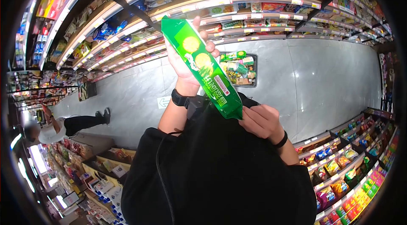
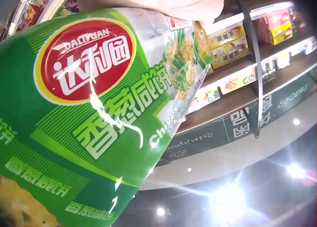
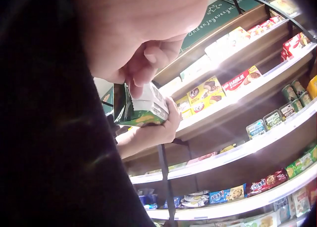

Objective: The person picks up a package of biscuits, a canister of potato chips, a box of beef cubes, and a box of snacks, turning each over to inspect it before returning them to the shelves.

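Observation:
A long green biscuit packet [image 1: 207, 72] with pictures of round biscuits lies slantwise across my left hand [image 1: 180, 64] in the head view. The left palm is beneath it, and the fingers curl over its far edge. My right hand [image 1: 263, 122] pinches the packet's near end by its crimped seal. In the left wrist view the packet [image 2: 99, 152] fills much of the picture, showing a red oval logo and chives biscuit lettering. The right wrist view shows my right hand [image 3: 143, 28] at the seal and my left hand [image 3: 166, 130] around the packet [image 3: 148, 113].
A shopping basket [image 1: 256, 70] holding several packaged goods stands on the grey tiled floor [image 1: 313, 81] beyond my hands. Stocked snack shelves [image 1: 182, 4] curve across the front. Sloping snack racks [image 1: 335, 161] are at right. Another person [image 1: 59, 127] is at left.

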A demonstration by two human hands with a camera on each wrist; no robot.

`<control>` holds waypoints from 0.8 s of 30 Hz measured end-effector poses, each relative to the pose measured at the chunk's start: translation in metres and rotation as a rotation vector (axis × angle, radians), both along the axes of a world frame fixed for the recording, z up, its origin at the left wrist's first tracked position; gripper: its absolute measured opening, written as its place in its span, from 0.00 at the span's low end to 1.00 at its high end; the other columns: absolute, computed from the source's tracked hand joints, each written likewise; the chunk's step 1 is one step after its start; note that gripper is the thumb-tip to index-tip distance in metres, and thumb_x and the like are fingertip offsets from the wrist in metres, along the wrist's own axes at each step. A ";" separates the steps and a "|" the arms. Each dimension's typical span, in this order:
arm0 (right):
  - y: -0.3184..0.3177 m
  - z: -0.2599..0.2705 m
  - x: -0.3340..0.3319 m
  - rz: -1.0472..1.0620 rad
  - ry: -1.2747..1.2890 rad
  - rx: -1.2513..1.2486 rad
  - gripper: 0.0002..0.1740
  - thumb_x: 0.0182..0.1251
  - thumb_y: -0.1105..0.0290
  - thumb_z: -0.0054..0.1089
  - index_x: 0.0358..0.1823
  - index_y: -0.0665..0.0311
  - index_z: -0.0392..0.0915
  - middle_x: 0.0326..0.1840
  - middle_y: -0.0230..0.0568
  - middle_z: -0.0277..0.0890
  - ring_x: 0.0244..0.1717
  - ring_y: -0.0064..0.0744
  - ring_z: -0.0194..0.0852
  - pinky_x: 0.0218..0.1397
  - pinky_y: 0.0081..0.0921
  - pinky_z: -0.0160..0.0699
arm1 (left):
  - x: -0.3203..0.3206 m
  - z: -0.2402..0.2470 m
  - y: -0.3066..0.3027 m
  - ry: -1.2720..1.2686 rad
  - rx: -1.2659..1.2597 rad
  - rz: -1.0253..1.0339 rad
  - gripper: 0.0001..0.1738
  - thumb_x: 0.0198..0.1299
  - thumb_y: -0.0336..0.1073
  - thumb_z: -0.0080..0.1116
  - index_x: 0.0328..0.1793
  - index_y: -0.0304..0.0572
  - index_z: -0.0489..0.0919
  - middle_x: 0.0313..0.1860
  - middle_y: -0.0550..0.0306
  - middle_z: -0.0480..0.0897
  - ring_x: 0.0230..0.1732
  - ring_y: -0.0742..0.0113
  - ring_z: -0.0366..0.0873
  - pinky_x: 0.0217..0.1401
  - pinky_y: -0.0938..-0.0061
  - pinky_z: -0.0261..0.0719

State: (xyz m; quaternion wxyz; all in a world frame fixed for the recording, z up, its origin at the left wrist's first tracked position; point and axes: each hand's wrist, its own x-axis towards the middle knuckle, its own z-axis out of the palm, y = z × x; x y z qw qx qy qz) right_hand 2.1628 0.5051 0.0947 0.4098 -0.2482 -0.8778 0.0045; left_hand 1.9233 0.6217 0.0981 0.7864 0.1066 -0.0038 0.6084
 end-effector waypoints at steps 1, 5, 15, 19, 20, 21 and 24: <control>0.000 -0.001 -0.001 -0.008 0.006 0.003 0.08 0.58 0.71 0.70 0.37 0.63 0.82 0.41 0.34 0.83 0.32 0.24 0.76 0.30 0.20 0.74 | 0.000 0.001 0.000 0.006 0.000 0.002 0.47 0.68 0.76 0.33 0.77 0.48 0.67 0.47 0.52 0.83 0.39 0.52 0.82 0.43 0.55 0.78; 0.003 -0.004 -0.003 -0.004 0.010 -0.149 0.11 0.51 0.72 0.75 0.36 0.60 0.82 0.37 0.32 0.84 0.29 0.27 0.78 0.29 0.23 0.77 | -0.002 0.012 -0.004 0.141 0.011 0.037 0.49 0.69 0.77 0.31 0.76 0.41 0.65 0.47 0.46 0.83 0.40 0.47 0.85 0.45 0.52 0.83; 0.025 -0.009 0.021 -0.157 0.421 -0.958 0.05 0.69 0.71 0.64 0.42 0.65 0.80 0.29 0.34 0.83 0.25 0.20 0.77 0.29 0.20 0.73 | 0.007 0.035 -0.010 0.970 0.047 -0.246 0.48 0.73 0.73 0.22 0.73 0.38 0.69 0.56 0.43 0.83 0.51 0.56 0.85 0.59 0.61 0.83; 0.042 0.013 0.015 -0.033 0.700 -1.179 0.08 0.79 0.69 0.52 0.47 0.66 0.75 0.26 0.32 0.76 0.25 0.15 0.69 0.30 0.17 0.68 | 0.018 0.013 -0.010 1.223 0.128 -0.215 0.48 0.75 0.71 0.20 0.77 0.35 0.65 0.69 0.47 0.75 0.67 0.61 0.74 0.72 0.68 0.69; 0.045 0.016 0.014 0.011 0.755 -1.264 0.08 0.80 0.68 0.51 0.48 0.66 0.74 0.26 0.32 0.75 0.25 0.16 0.68 0.30 0.17 0.67 | 0.016 0.012 -0.010 1.251 0.140 -0.320 0.49 0.75 0.71 0.20 0.79 0.33 0.62 0.75 0.47 0.70 0.74 0.63 0.66 0.78 0.70 0.61; 0.048 0.017 0.012 0.020 0.749 -1.291 0.09 0.82 0.66 0.48 0.47 0.65 0.72 0.25 0.31 0.70 0.25 0.17 0.66 0.31 0.17 0.66 | 0.016 0.010 -0.011 1.308 0.153 -0.341 0.50 0.75 0.71 0.20 0.81 0.31 0.58 0.78 0.45 0.64 0.78 0.61 0.60 0.81 0.68 0.53; 0.050 0.009 0.010 0.056 0.754 -1.270 0.12 0.82 0.63 0.46 0.44 0.65 0.72 0.24 0.30 0.68 0.24 0.16 0.62 0.29 0.17 0.63 | 0.022 0.026 -0.020 1.298 0.229 -0.483 0.53 0.73 0.74 0.21 0.84 0.32 0.52 0.83 0.41 0.56 0.83 0.57 0.50 0.84 0.65 0.46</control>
